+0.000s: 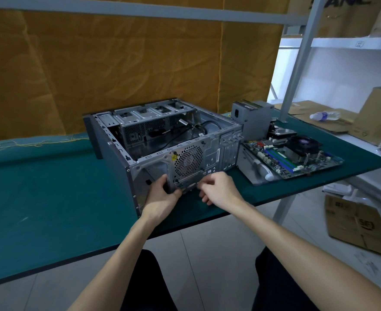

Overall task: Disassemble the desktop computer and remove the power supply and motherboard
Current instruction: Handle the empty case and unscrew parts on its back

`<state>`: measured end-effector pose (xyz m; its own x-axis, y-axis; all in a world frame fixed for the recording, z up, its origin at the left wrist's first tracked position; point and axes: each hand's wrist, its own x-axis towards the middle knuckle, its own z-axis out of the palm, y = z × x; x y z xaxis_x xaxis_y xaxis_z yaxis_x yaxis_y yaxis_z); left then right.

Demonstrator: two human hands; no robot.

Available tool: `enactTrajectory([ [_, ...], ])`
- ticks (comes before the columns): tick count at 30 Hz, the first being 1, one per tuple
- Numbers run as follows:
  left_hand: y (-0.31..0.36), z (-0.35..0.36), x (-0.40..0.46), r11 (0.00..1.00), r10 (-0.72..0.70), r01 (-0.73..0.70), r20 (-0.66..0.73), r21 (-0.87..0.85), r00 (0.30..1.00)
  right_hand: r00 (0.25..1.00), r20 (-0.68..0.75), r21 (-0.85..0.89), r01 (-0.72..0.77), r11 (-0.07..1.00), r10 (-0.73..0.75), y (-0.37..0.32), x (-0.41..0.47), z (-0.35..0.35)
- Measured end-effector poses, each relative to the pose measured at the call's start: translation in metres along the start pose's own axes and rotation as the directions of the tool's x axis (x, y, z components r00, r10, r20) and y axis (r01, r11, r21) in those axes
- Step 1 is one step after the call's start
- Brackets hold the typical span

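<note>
Hands (pixel 162 194) (pixel 216 187) grip case (pixel 158 135) rear near table (pixel 50 198) edge.

The case (pixel 162 140) is bare grey sheet metal, dull and perforated at the fan grille (pixel 188 157). The table (pixel 50 187) wears a matt green mat. Behind hangs creased yellow cloth (pixel 117 59); the boxes (pixel 360 225) are brown cardboard.

My view is dim, with cool daylight washing out the white shelf (pixel 351 42) at right. Edges bow wide-angle; far detail looks perhaps slightly soft.
</note>
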<state>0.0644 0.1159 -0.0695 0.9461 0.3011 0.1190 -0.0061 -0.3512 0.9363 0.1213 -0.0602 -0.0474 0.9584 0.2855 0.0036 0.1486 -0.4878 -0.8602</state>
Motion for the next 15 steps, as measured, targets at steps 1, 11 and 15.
enactTrajectory([
  [1,0.001,-0.001,0.000,0.999,-0.019,0.019,0.009,-0.030,1.000,0.998,-0.059,-0.056,0.026,0.998,-0.029,0.005,0.000,-0.008],
  [11,0.001,-0.002,0.005,0.958,-0.190,0.162,-0.102,-0.235,0.976,0.922,-0.311,-0.864,-0.173,0.473,-0.232,0.058,0.056,-0.102],
  [15,-0.002,0.000,0.014,0.960,-0.228,0.194,-0.162,-0.201,0.960,0.932,-0.317,-0.894,-0.232,0.383,-0.176,0.062,0.085,-0.117],
])
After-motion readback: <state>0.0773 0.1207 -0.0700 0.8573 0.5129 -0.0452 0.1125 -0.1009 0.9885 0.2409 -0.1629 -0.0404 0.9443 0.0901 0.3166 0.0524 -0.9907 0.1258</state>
